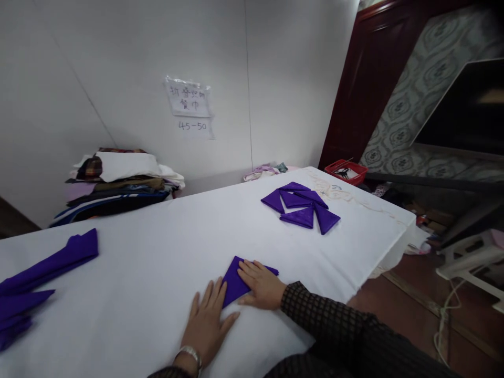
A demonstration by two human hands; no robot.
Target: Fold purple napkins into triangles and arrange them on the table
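A purple cloth napkin point(234, 283), folded into a flat triangle, lies on the white-covered table in front of me. My right hand point(263, 286) rests flat on its right part, fingers extended and covering some of it. Along the napkin's left edge lies my left hand point(207, 320), palm down with fingers stretched out and the fingertips at the cloth. Farther back to the right, several folded purple napkins point(299, 217) form a loose, partly overlapping cluster. Looser purple cloths point(59, 269) lie at the table's left side, cut off by the picture's edge.
The white tablecloth point(157, 273) covers a long table. Piled clothes point(118, 184) stand beyond its far left edge, against a wall with paper signs point(191, 107). A red basket point(346, 172) sits past the far right corner. A white stool point(472, 257) stands at right.
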